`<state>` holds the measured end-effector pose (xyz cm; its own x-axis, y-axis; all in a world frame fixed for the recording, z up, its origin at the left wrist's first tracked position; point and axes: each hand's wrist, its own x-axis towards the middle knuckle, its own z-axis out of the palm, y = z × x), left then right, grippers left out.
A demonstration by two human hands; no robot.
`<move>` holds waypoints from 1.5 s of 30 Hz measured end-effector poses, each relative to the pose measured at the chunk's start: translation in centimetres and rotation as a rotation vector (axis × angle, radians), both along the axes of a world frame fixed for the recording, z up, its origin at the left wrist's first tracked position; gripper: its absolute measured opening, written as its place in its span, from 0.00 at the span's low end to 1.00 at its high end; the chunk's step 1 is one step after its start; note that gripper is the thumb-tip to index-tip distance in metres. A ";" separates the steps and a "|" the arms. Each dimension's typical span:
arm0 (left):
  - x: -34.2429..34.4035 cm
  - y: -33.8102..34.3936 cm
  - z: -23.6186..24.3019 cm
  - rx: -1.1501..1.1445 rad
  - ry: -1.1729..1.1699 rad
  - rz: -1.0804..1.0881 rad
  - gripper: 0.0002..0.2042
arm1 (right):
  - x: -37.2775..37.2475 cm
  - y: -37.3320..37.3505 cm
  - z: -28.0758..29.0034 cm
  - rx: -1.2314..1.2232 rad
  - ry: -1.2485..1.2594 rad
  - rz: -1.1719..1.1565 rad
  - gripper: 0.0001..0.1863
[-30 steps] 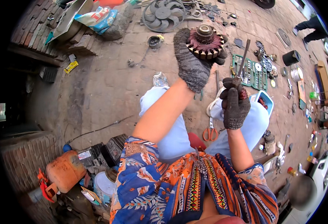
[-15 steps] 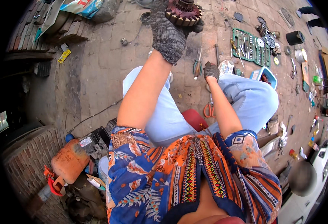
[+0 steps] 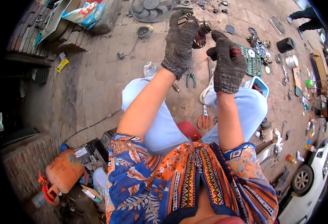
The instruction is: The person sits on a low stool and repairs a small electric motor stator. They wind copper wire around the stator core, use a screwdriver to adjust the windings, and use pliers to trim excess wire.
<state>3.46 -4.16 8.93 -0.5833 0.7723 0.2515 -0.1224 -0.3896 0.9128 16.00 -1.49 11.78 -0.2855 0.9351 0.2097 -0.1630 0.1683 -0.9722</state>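
My gloved left hand (image 3: 180, 44) is wrapped round a wound motor rotor (image 3: 199, 40) with dark red copper windings and metal teeth. The rotor's round metal end (image 3: 205, 27) points toward my other hand. Just to the right, my gloved right hand (image 3: 229, 71) is raised with its fingers curled round a small dark red bundle of wire (image 3: 236, 51), partly hidden by the glove. A gap separates the two hands. Below them on the paving lie green-handled pliers (image 3: 191, 80) and orange-handled scissors (image 3: 205, 121), the latter between my knees.
A blue basin (image 3: 266, 85) with reddish pieces stands by my right knee. Beyond it lies an open green tool case (image 3: 254, 61). A fan (image 3: 151, 9) sits at the far side, and a white car (image 3: 309, 190) at lower right. Another person's legs (image 3: 307, 18) show at far right.
My right hand has risen from the floor beside my knee and now holds the red wire bundle. My left hand has turned the rotor sideways and moved slightly right and nearer.
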 end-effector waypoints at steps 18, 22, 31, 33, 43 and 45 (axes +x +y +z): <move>-1.1 1.3 -3.1 0.017 -1.014 -0.384 0.28 | 1.2 5.0 -3.8 -0.405 0.518 0.304 0.12; -3.8 1.9 -4.8 0.047 -0.926 -0.757 0.23 | 0.0 9.3 -2.7 -0.436 0.721 0.651 0.12; -4.7 1.1 -6.9 -0.297 -0.693 -0.524 0.21 | -4.4 9.8 1.9 -0.279 0.459 0.551 0.11; -5.8 1.5 -8.2 -0.489 -0.711 -0.643 0.16 | -5.6 8.7 1.7 -0.149 0.331 0.617 0.11; -6.6 2.2 -9.5 -0.501 0.479 -0.375 0.15 | -9.8 12.5 -1.9 -0.261 0.423 0.575 0.08; -6.8 2.2 -7.6 -0.495 0.449 -0.326 0.13 | -8.2 14.8 0.5 -0.191 0.588 0.535 0.07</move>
<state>-3.33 -2.00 1.33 -0.2285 0.9735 -0.0105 0.2653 0.0726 0.9614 7.84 13.26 12.24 -0.5965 0.7381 0.3153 -0.6668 -0.2372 -0.7064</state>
